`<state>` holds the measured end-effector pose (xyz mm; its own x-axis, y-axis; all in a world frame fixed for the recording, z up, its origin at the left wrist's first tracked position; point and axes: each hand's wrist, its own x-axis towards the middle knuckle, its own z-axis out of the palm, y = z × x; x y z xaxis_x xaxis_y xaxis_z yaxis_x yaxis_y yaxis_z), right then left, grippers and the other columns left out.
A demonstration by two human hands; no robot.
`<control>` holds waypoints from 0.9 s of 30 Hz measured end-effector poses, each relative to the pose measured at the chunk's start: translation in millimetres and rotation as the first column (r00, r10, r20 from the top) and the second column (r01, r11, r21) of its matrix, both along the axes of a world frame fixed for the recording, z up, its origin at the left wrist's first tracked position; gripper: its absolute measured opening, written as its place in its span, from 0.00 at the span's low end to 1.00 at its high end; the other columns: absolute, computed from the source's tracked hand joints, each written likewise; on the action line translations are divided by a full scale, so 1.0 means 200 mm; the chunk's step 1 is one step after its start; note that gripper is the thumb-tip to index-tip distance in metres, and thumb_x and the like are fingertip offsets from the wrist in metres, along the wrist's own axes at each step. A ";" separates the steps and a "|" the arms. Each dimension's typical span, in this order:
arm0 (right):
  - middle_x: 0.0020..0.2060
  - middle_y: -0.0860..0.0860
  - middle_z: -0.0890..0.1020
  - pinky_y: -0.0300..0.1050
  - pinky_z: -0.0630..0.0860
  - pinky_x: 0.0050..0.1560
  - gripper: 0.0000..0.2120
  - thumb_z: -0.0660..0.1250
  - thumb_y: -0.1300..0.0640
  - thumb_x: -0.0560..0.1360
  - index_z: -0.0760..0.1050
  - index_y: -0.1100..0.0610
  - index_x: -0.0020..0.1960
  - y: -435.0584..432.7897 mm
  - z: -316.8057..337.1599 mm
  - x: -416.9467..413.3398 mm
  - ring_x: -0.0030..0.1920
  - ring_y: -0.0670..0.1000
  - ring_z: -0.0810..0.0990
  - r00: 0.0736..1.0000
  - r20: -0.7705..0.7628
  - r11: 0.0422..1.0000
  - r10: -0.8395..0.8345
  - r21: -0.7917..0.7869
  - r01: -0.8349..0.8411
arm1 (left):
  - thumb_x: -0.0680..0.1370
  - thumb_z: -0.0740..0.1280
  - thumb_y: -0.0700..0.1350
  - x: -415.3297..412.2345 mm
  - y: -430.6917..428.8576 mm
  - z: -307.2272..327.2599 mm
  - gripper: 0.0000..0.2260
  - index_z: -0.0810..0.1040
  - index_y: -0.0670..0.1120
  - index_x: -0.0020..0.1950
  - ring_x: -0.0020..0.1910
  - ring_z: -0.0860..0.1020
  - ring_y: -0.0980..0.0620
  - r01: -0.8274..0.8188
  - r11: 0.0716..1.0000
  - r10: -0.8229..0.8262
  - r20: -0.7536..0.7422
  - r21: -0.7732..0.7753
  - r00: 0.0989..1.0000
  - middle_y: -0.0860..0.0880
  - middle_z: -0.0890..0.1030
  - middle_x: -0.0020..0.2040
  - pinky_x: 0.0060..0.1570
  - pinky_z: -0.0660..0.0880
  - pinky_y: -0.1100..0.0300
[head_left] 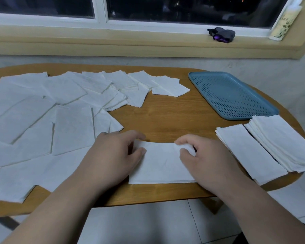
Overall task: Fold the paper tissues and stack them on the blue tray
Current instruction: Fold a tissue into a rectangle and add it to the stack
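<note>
Both forearms reach in over the near edge. The left hand (113,155) and right hand (206,161), set apart, each pinch a far corner of one tissue (160,166) lying on the table (165,117) by its near edge; the right corner is raised. Such paper is likely feather-light, limp and quick to tear, so corners are the place to hold, gently. Loose sheets (42,111) crowd the left. Two folded stacks (250,152) sit just right, reaching the table's rim. Bare wood lies beyond the tissue, and the blue tray (232,95), far right, holds nothing.
</note>
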<state>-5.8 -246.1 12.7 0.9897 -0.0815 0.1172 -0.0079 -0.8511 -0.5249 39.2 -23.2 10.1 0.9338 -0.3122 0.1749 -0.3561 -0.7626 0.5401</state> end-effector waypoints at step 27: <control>0.38 0.41 0.78 0.42 0.75 0.44 0.07 0.67 0.52 0.76 0.79 0.46 0.39 -0.06 0.10 0.13 0.45 0.41 0.75 0.995 0.098 0.995 -0.025 -0.092 0.034 | 0.72 0.60 0.66 0.04 0.03 -0.03 0.15 0.81 0.61 0.48 0.49 0.73 0.62 0.277 0.960 -0.281 0.127 0.044 0.951 0.65 0.76 0.45 0.53 0.72 0.60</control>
<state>19.6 -257.5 33.0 0.9707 -0.0950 0.2207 0.0129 -0.8965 -0.4429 47.5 -17.6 4.0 0.7783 -0.5628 0.2785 -0.6229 -0.6357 0.4560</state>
